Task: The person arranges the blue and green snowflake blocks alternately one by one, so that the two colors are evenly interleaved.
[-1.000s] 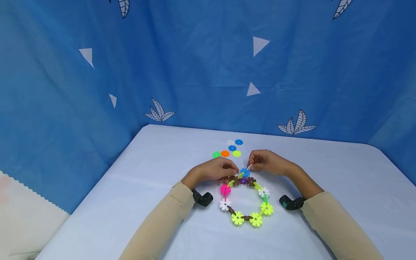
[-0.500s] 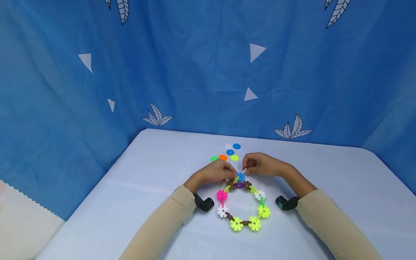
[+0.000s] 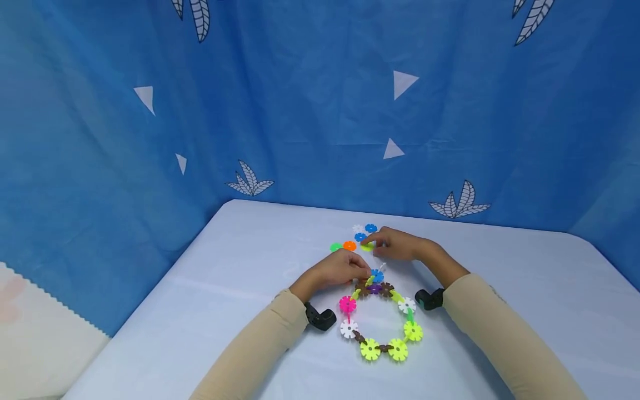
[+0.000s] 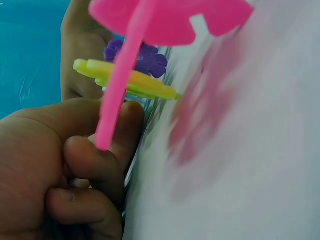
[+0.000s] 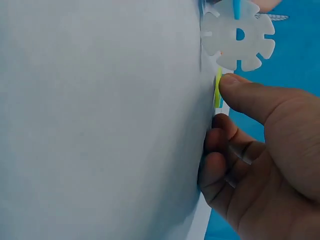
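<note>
A ring of linked plastic snowflake discs (image 3: 370,350) lies on the white table, in yellow-green, brown, white, pink and purple. At its far side my left hand (image 3: 344,268) pinches the chain beside a raised blue disc (image 3: 377,276). A pink disc (image 4: 170,22) hangs in front of those curled fingers in the left wrist view. A white disc (image 5: 220,37) stands upright, joined to the blue one. Beyond it, my right hand (image 3: 399,244) reaches a loose yellow-green disc (image 3: 367,248), index finger extended over it, thumb right at its edge, the other fingers curled.
Several loose discs lie past the hands: a green disc (image 3: 335,246), an orange disc (image 3: 349,245), blue discs (image 3: 371,228) and a white disc (image 3: 358,228). The white table (image 3: 270,239) ends at a blue patterned curtain (image 3: 320,111).
My right hand has left the upright white disc and moved forward to the loose yellow-green disc. The left hand keeps its place at the chain. The head view shifts slightly.
</note>
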`<state>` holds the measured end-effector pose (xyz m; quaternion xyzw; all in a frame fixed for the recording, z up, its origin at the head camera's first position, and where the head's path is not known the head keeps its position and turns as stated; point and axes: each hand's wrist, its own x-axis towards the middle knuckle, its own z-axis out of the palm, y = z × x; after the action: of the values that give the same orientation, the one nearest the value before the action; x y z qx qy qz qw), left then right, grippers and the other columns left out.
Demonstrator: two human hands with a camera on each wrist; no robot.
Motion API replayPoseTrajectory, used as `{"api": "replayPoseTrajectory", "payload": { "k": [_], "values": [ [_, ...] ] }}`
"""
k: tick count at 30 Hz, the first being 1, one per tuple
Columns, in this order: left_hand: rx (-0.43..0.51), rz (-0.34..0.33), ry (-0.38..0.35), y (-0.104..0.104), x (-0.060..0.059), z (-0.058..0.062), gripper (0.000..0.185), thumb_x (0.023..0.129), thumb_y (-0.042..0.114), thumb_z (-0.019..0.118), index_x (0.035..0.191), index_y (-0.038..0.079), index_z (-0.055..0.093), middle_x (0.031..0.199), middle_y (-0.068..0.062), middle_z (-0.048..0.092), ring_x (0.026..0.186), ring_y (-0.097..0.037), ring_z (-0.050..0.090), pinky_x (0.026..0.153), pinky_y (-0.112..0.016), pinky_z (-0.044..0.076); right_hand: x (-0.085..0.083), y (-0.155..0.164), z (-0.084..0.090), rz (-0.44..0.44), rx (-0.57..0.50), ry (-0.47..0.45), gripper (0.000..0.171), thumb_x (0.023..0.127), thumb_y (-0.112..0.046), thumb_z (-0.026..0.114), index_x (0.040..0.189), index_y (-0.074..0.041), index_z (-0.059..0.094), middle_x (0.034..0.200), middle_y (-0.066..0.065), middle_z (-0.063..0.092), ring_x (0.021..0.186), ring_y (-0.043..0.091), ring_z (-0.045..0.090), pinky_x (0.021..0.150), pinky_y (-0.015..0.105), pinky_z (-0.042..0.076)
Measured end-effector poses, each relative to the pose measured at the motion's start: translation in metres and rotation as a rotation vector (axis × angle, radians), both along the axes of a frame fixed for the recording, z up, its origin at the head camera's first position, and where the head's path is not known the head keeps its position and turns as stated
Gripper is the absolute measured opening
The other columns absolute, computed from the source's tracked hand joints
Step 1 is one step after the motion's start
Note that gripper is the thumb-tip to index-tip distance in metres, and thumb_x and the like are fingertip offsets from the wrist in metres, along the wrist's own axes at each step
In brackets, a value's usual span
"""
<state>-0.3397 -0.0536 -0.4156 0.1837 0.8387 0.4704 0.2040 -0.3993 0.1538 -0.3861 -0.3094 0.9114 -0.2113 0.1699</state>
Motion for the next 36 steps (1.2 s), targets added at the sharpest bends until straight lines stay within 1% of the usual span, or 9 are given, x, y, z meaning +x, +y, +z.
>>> {"api": "replayPoseTrajectory", "payload": {
  "k": [5, 11, 14, 17, 19, 22, 26, 31, 36],
  "values": [
    [0.005, 0.024, -0.014, 0.003, 0.002, 0.001, 0.012, 0.084, 0.033, 0.064, 0.087, 0.023, 0.070, 0.085, 0.006, 0.067, 0.066, -0.012, 0.052, 0.057, -0.025, 0.045, 0.002, 0.007, -0.001, -0.030, -0.027, 0.002, 0.025, 0.087, -0.015, 0.061, 0.111, -0.022, 0.059, 0.100, 0.005, 0.054, 0.088, 0.017, 0.049, 0.076, 0.030, 0.047],
    [0.004, 0.038, -0.023, -0.003, 0.002, -0.002, 0.014, 0.083, 0.035, 0.065, 0.090, 0.024, 0.070, 0.084, 0.006, 0.068, 0.068, -0.013, 0.054, 0.059, -0.026, 0.046, 0.005, 0.008, -0.003, -0.050, -0.081, -0.019, 0.026, 0.083, -0.012, 0.065, 0.108, -0.016, 0.058, 0.088, 0.005, 0.056, 0.080, 0.018, 0.050, 0.069, 0.027, 0.046],
    [0.017, 0.044, -0.022, -0.006, 0.002, -0.003, 0.013, 0.082, 0.034, 0.066, 0.089, 0.024, 0.069, 0.082, 0.005, 0.069, 0.065, -0.013, 0.054, 0.058, -0.026, 0.046, 0.006, 0.006, -0.005, -0.069, -0.105, 0.003, 0.021, 0.082, -0.012, 0.066, 0.101, -0.015, 0.059, 0.088, 0.004, 0.056, 0.081, 0.018, 0.050, 0.069, 0.027, 0.046],
    [0.036, 0.040, -0.019, -0.005, 0.002, -0.004, 0.013, 0.082, 0.033, 0.067, 0.088, 0.022, 0.069, 0.079, 0.004, 0.068, 0.060, -0.013, 0.051, 0.055, -0.025, 0.045, 0.009, 0.009, -0.005, -0.134, -0.126, 0.031, 0.012, 0.085, -0.014, 0.064, 0.095, -0.015, 0.058, 0.088, 0.003, 0.058, 0.080, 0.017, 0.053, 0.069, 0.027, 0.047],
    [0.047, 0.034, -0.019, -0.004, 0.001, -0.004, 0.014, 0.081, 0.032, 0.067, 0.089, 0.021, 0.068, 0.077, 0.003, 0.067, 0.056, -0.013, 0.050, 0.054, -0.025, 0.044, 0.011, 0.014, -0.005, -0.196, -0.150, 0.024, 0.006, 0.087, -0.015, 0.061, 0.092, -0.014, 0.059, 0.087, 0.003, 0.060, 0.077, 0.017, 0.056, 0.068, 0.027, 0.049],
    [0.071, 0.025, -0.034, -0.001, 0.001, -0.003, 0.015, 0.081, 0.031, 0.068, 0.092, 0.020, 0.067, 0.075, 0.001, 0.067, 0.053, -0.013, 0.049, 0.054, -0.026, 0.045, 0.014, 0.022, -0.006, -0.288, -0.209, -0.055, 0.006, 0.088, -0.017, 0.059, 0.091, -0.012, 0.060, 0.085, 0.006, 0.061, 0.073, 0.018, 0.059, 0.067, 0.028, 0.052],
    [0.106, 0.013, -0.061, 0.001, 0.000, -0.001, 0.017, 0.082, 0.026, 0.068, 0.096, 0.017, 0.066, 0.073, -0.002, 0.068, 0.050, -0.015, 0.048, 0.054, -0.027, 0.045, 0.019, 0.033, -0.009, -0.356, -0.285, -0.195, 0.011, 0.088, -0.017, 0.058, 0.092, -0.007, 0.060, 0.088, 0.009, 0.062, 0.072, 0.019, 0.060, 0.068, 0.030, 0.054],
    [0.121, 0.017, -0.069, 0.003, 0.000, -0.001, 0.017, 0.081, 0.023, 0.068, 0.096, 0.016, 0.066, 0.070, -0.003, 0.067, 0.048, -0.016, 0.048, 0.053, -0.027, 0.045, 0.021, 0.040, -0.011, -0.372, -0.350, -0.311, 0.016, 0.089, -0.018, 0.057, 0.096, -0.003, 0.058, 0.089, 0.011, 0.062, 0.075, 0.020, 0.060, 0.071, 0.031, 0.054],
    [0.114, 0.017, -0.069, 0.003, -0.001, -0.001, 0.014, 0.081, 0.023, 0.068, 0.094, 0.018, 0.067, 0.068, -0.002, 0.065, 0.049, -0.015, 0.048, 0.054, -0.027, 0.045, 0.020, 0.041, -0.012, -0.381, -0.381, -0.383, 0.020, 0.089, -0.022, 0.058, 0.099, -0.004, 0.058, 0.093, 0.011, 0.062, 0.077, 0.020, 0.061, 0.072, 0.032, 0.054]
  ]
}}
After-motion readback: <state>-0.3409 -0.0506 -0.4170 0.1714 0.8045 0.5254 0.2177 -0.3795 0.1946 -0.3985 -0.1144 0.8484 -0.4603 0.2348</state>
